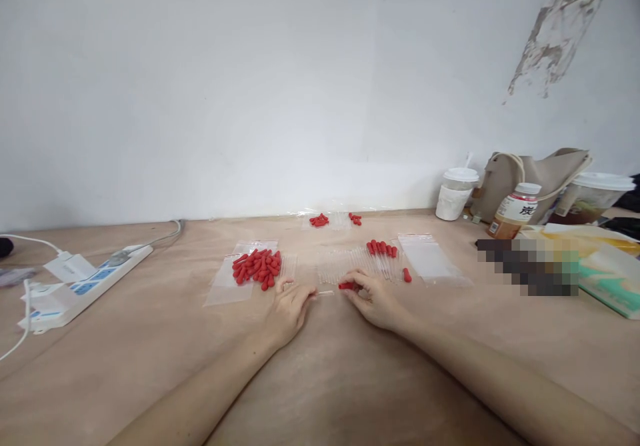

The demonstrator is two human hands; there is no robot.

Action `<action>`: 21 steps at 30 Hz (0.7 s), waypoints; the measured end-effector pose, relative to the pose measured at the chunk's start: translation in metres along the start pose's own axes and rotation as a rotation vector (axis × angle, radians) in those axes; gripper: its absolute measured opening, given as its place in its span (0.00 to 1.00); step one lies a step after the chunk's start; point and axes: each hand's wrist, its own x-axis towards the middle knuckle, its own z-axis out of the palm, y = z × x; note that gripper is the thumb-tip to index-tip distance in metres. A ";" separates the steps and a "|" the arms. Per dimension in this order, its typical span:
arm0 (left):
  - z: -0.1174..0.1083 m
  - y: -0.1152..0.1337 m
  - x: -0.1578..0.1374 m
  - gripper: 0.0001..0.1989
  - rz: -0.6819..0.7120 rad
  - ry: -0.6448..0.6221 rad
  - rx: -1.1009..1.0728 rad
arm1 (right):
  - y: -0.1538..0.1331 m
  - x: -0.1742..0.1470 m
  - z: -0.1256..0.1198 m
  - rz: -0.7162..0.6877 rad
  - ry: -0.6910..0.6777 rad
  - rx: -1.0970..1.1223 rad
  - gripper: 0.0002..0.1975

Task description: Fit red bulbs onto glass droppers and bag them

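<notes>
My left hand (291, 309) pinches a clear glass dropper tube (326, 293), its free end pointing right. Facing it across a small gap, my right hand (371, 299) grips a red rubber dropper bulb (345, 286) with the open mouth toward the tube. Beyond the hands lies a row of loose clear tubes (333, 267). Left of them, a pile of red bulbs (257, 267) rests on plastic bags. Several droppers with red bulbs fitted (383, 249) lie side by side behind my right hand, and a single red bulb (407, 275) lies to their right.
A flat zip bag (433, 259) lies at right. More red bulbs (319, 221) sit in bags near the wall. A power strip (95, 283) with cables stands left. On the right are a lidded cup (455, 194), a bottle (515, 211), a bag (540, 173) and a tissue pack (600, 266).
</notes>
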 end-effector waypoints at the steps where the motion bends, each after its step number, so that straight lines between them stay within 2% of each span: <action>1: 0.001 -0.002 -0.001 0.10 0.000 0.007 -0.017 | -0.001 0.001 0.003 -0.002 -0.014 0.021 0.06; 4: 0.003 -0.005 0.001 0.15 0.001 0.013 -0.052 | 0.001 0.002 0.012 0.032 0.039 0.040 0.05; 7: 0.003 -0.005 0.002 0.14 -0.007 -0.001 -0.069 | 0.007 -0.002 0.016 0.049 0.083 0.029 0.05; 21: 0.003 -0.004 0.003 0.11 0.022 -0.024 -0.045 | 0.006 -0.004 0.013 0.014 0.005 0.027 0.05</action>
